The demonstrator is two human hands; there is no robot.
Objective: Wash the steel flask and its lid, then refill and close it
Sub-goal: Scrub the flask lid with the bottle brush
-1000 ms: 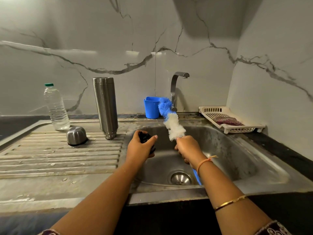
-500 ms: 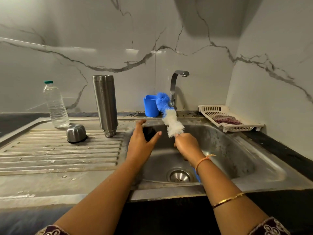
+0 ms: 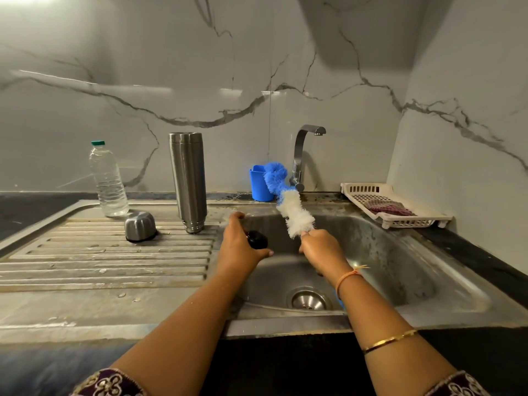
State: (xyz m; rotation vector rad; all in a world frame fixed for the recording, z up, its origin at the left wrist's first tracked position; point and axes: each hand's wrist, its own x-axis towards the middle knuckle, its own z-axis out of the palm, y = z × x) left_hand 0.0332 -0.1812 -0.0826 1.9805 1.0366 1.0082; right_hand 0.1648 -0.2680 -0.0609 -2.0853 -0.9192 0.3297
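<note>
Flask (image 3: 188, 181), one; cup (image 3: 140, 226), one; stopper (image 3: 258, 239), one; brush (image 3: 294, 212), one

On the drainboard (image 3: 85, 261), left of the sink basin (image 3: 385, 267), the water bottle (image 3: 108, 181) stands at the back. The steel flask (image 3: 188, 181) stands to its right, and the cap (image 3: 140, 225) lies before and between them. Behind the basin are a cup (image 3: 258, 184) and, to its right, the tap (image 3: 303, 155). A rack (image 3: 368, 192) at the right holds a cloth (image 3: 388, 208).
</note>
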